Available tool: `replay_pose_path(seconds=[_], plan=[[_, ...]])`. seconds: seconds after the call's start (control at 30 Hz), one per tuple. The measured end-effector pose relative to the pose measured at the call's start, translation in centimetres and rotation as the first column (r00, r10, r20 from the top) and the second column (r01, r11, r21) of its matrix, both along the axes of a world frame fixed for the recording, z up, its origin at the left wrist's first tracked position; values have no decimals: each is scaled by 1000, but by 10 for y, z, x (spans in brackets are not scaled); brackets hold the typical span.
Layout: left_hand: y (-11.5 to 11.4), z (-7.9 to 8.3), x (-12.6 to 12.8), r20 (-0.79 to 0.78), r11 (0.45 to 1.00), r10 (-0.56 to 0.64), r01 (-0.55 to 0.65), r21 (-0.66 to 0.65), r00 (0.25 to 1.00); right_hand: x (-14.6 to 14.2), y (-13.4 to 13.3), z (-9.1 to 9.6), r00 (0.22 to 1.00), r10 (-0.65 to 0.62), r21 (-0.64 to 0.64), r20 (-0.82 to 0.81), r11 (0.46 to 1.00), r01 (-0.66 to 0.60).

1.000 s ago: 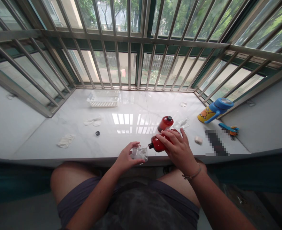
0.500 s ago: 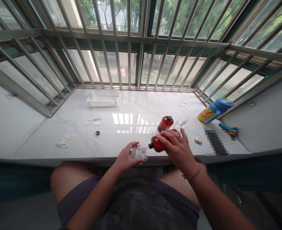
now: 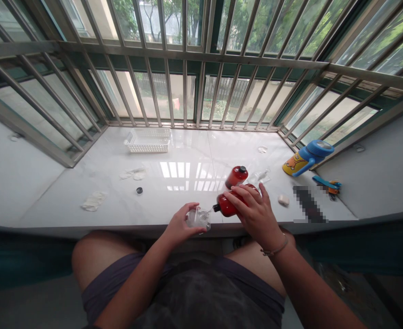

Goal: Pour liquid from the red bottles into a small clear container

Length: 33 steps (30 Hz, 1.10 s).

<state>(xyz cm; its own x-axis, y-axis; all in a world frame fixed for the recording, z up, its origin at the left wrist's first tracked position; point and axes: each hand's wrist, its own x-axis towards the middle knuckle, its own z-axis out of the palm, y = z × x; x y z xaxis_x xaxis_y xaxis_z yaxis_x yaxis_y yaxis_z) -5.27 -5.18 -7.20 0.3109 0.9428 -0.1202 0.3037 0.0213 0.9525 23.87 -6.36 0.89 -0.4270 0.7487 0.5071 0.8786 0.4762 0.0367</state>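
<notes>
- A glossy red plastic bottle (image 3: 229,205) lies tilted on its side in the air, its narrow black tip pointing left, just above the front edge of the white marble sill (image 3: 60,196).
- The right hand (image 3: 256,214) has it: fingers curled over the top of the bottle, wrapped firmly, nearly closed around it. A thin cord bracelet (image 3: 275,249) circles that wrist.
- The left hand (image 3: 180,224) is curled, partly closed, around a small clear plastic object (image 3: 198,219), just left of the red bottle's tip. Its exact form is hard to tell.
- A second red bottle with a black top (image 3: 236,177) stands upright just behind the tilted red bottle.
- A small clear plastic piece (image 3: 262,176) lies just behind and right of the tilted red bottle.
- A small white lump (image 3: 284,200) sits to its right.
- A pixelated dark patch (image 3: 309,204) hides something further right.
- Beyond that, well right, lie a blue-and-yellow cartoon-printed cup with a blue lid (image 3: 307,157) and a blue-and-orange tool (image 3: 327,185).
- To its left, on the sill, lie a small round black cap (image 3: 139,190) and crumpled white tissues (image 3: 93,201).
- A white plastic mesh basket (image 3: 148,141) stands well behind and left of it, against the steel window bars (image 3: 184,91).
</notes>
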Motion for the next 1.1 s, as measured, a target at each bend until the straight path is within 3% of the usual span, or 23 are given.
replay_pose_path(seconds=[1.1], plan=[[0, 6, 1, 29, 1000, 16, -15, -27, 999, 0, 1, 7, 1000, -2, 11, 7, 1000, 2]])
